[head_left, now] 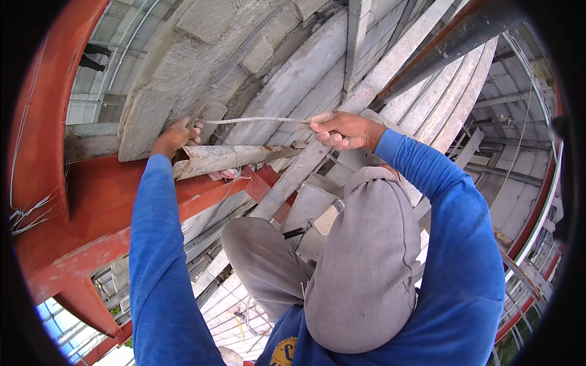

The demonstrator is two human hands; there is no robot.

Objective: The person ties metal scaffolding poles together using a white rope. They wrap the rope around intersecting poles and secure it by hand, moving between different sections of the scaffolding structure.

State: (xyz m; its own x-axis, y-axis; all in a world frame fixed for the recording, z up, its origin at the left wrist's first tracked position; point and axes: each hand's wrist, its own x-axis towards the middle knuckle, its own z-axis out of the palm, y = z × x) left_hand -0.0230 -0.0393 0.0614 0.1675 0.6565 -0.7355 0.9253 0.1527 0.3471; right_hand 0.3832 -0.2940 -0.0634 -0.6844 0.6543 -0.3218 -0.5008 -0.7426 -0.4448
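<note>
A thin, pale cord with a ribbed or braided look (256, 119) is stretched nearly level between my two hands, sagging slightly. My left hand (175, 136) is closed on its left end, against the lower edge of the rough grey concrete surface (189, 73). On the other side my right hand (346, 130) pinches the right end between thumb and fingers. Below the cord lies a worn, whitish metal channel (229, 158), its open end close to my left wrist. Whether the cord is fixed to anything behind my left fingers is hidden.
A large red steel beam (110, 195) runs along the left. A dark round pipe (442, 52) slants across the upper right, over pale planks (436, 104). Beside my knees rests a black-handled tool with a pale, flat head (326, 219). Gaps between boards open onto levels below.
</note>
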